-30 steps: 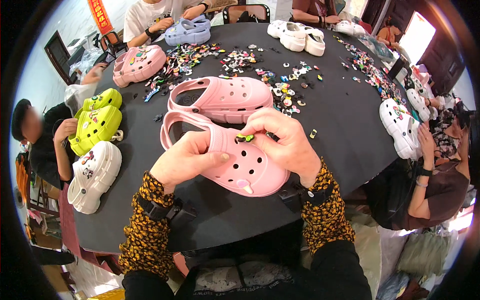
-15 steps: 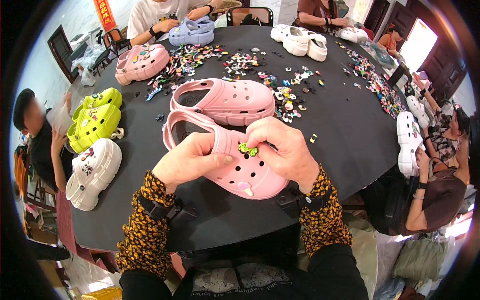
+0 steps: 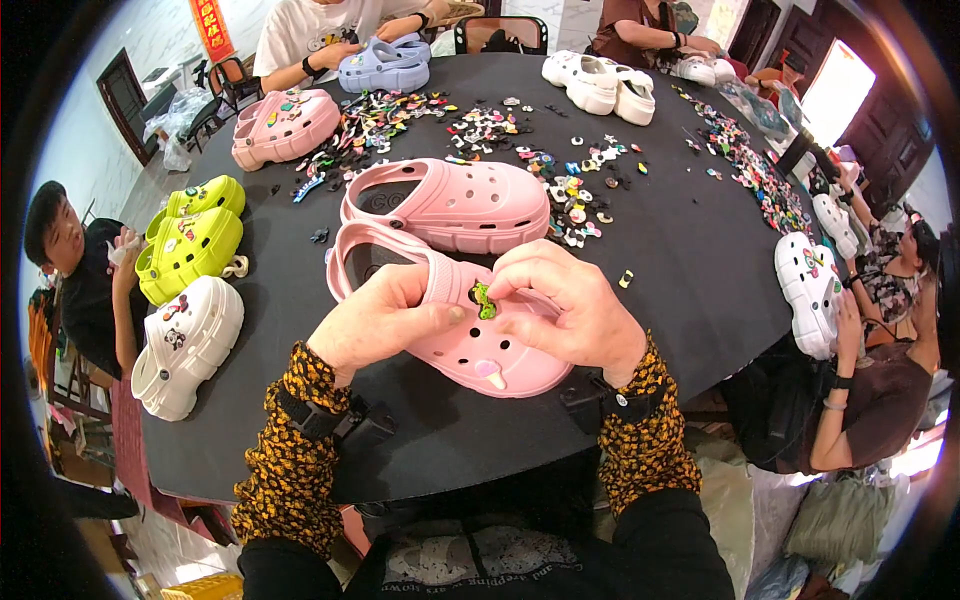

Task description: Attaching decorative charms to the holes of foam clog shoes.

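Note:
A pink clog (image 3: 450, 355) lies at the near middle of the table, its toe toward the right. My left hand (image 3: 380, 315) is closed around its upper near the opening, thumb on top and the other fingers hidden. Over the holes, my right hand (image 3: 570, 305) has its fingers at a small green shoe charm (image 3: 484, 298), which stands tilted against the clog's top. Whether its stem sits in a hole is hidden. An ice-cream-shaped charm (image 3: 490, 371) is on the toe. Just behind, a second pink clog (image 3: 490, 195) bears no visible charms on its holes.
Loose charms (image 3: 485, 128) are heaped across the table's middle, with one small charm (image 3: 626, 279) right of my hand. Decorated white (image 3: 188, 350), lime-green (image 3: 190, 255) and pink clogs (image 3: 285, 125) stand at left; white clogs (image 3: 600, 85) at the back. Co-workers sit around the black table (image 3: 700, 270).
The green charm has turned from lying sideways to more upright, and my right fingers have shifted with it. At right, a co-worker's white clog has turned and moved slightly left.

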Available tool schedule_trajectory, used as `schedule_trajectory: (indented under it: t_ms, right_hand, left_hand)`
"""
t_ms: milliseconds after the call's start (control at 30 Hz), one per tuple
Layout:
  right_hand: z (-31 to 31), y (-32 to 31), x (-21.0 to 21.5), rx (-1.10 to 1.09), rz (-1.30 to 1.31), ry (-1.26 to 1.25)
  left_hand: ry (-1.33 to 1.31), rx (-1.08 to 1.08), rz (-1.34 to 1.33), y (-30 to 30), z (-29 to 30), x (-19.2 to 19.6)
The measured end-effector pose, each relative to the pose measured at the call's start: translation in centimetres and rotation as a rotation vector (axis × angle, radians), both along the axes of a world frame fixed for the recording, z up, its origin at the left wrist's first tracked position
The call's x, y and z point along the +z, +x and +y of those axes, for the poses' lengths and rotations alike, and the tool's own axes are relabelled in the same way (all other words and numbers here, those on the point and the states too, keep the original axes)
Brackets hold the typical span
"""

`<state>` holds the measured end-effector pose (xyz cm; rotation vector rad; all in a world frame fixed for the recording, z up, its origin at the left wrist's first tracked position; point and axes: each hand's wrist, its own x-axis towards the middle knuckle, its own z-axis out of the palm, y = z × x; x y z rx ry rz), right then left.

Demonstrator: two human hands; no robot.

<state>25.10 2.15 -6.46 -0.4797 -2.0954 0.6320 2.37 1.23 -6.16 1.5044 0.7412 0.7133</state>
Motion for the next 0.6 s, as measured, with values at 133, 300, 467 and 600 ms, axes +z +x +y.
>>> schedule_trajectory:
  t_ms: [133,300,467,600]
  right_hand:
    - [0.3,-0.1,-0.6,-0.035,-0.035,0.025]
    - [0.2,-0.2,-0.7,-0.056,-0.022,-0.022]
    - [-0.1,-0.3,-0.5,-0.061,-0.004,-0.091]
    - [-0.1,-0.3,-0.9,-0.086,0.036,-0.153]
  left_hand:
    - [0.013,0.013,0.03,0.5,-0.1,-0.1]
    - [0.123,0.063,0.119,0.9,-0.6,0.1]
    - [0.159,0.093,0.143,1.4,-0.9,0.6]
    - [0.164,0.117,0.188,1.4,-0.7,0.3]
